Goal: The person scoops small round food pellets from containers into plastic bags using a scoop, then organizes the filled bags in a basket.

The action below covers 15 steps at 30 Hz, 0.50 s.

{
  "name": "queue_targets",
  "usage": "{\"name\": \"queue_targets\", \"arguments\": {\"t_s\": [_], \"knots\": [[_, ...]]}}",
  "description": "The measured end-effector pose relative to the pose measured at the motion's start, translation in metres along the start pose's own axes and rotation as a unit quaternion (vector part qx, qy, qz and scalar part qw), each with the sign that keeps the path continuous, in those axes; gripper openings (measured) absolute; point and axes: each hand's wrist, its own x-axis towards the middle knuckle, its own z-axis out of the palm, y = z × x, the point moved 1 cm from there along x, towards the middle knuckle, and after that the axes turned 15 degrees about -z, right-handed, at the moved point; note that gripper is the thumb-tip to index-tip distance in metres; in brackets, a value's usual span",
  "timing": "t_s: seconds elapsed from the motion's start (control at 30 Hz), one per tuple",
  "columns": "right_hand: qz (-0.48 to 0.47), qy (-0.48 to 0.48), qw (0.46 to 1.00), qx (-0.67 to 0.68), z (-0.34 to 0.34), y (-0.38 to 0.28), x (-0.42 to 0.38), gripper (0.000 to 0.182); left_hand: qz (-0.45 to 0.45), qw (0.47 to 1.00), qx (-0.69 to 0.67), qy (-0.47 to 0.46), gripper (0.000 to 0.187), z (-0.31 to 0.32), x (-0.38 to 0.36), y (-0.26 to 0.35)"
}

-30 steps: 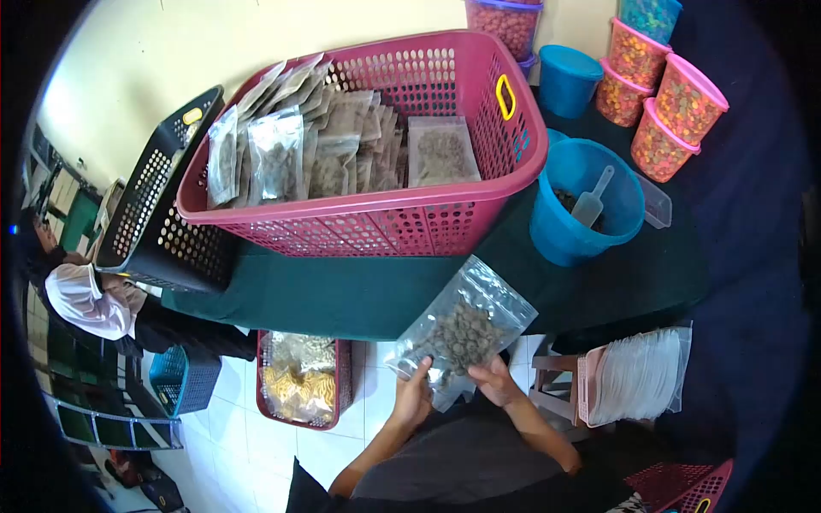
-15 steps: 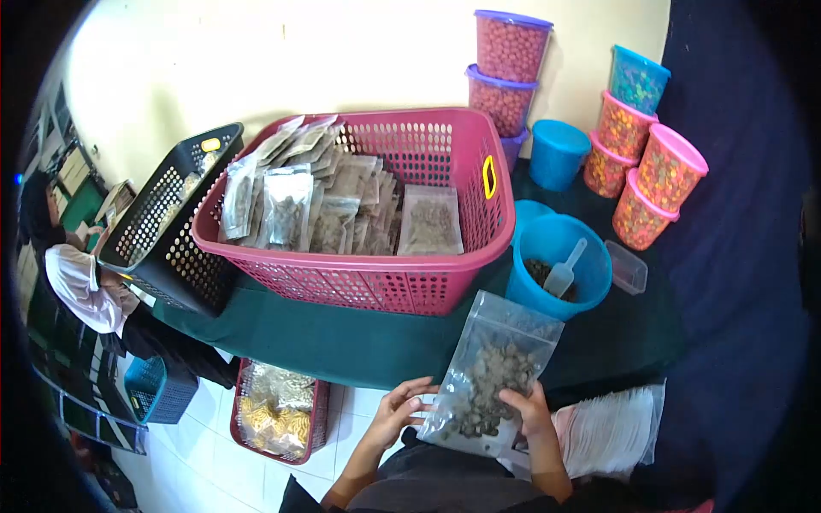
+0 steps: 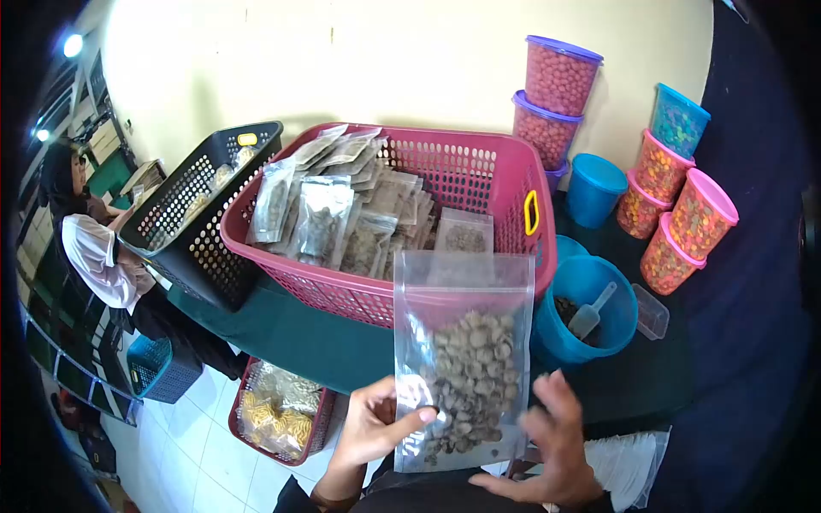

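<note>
A clear zip bag (image 3: pixel 466 376) of small brown-grey pieces hangs upright in front of me, its top overlapping the pink basket's near rim. My left hand (image 3: pixel 372 432) grips its lower left side, thumb across the front. Beside the bag's right edge, my right hand (image 3: pixel 556 445) has its fingers spread and holds nothing. Many similar filled bags (image 3: pixel 321 222) stand in the pink basket (image 3: pixel 342 293). Right of that basket, a blue bucket (image 3: pixel 620 329) holds more dark pieces and a clear scoop (image 3: pixel 592 312).
Lidded tubs (image 3: pixel 560 81) are stacked at the back right. A black basket (image 3: pixel 205 231) stands left, near a person (image 3: pixel 94 256). On the floor sit a red basket (image 3: pixel 278 415) and a blue one (image 3: pixel 162 372). Empty bags (image 3: pixel 620 466) lie at lower right.
The bag has been raised and turned upright. My left hand has taken hold of its side, while my right hand has let go and opened. The view has shifted left.
</note>
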Motion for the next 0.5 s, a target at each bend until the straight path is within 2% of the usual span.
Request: {"name": "queue_targets", "arguments": {"t_s": [0.03,0.1,0.13,0.2,0.23,0.3,0.33,0.4,0.43,0.5], "knots": [[-0.022,-0.054,0.998,-0.035,0.003,-0.011,0.018,0.072,0.009,1.000,0.000,0.006,0.020,-0.004,0.007,0.009],[-0.093,-0.081,0.983,-0.137,0.020,-0.015,0.047,0.047,0.029,0.999,-0.033,-0.021,0.028,-0.009,0.022,0.028],[-0.093,-0.077,0.983,-0.140,0.029,-0.011,0.060,0.047,0.040,0.998,-0.024,-0.037,0.030,-0.014,0.029,0.036],[-0.170,-0.035,0.964,-0.202,0.049,0.001,0.084,0.026,0.073,0.992,-0.025,-0.098,0.036,-0.031,0.037,0.048],[-0.165,-0.029,0.964,-0.207,0.052,0.008,0.096,0.026,0.094,0.984,-0.036,-0.144,0.040,-0.042,0.041,0.053],[-0.222,0.038,0.957,-0.184,0.050,0.027,0.116,0.029,0.132,0.978,-0.054,-0.150,0.054,-0.055,0.047,0.064],[-0.213,0.078,0.957,-0.179,0.046,0.036,0.132,0.021,0.158,0.979,-0.034,-0.128,0.055,-0.068,0.053,0.064],[-0.200,0.076,0.965,-0.153,0.043,0.067,0.160,0.029,0.224,0.973,-0.007,-0.060,0.052,-0.099,0.066,0.063],[-0.186,0.074,0.971,-0.130,0.041,0.083,0.174,0.031,0.259,0.966,0.001,0.018,0.045,-0.111,0.069,0.064],[-0.158,0.060,0.970,-0.174,0.046,0.120,0.197,0.037,0.350,0.925,0.056,0.138,0.034,-0.137,0.078,0.068]]}}
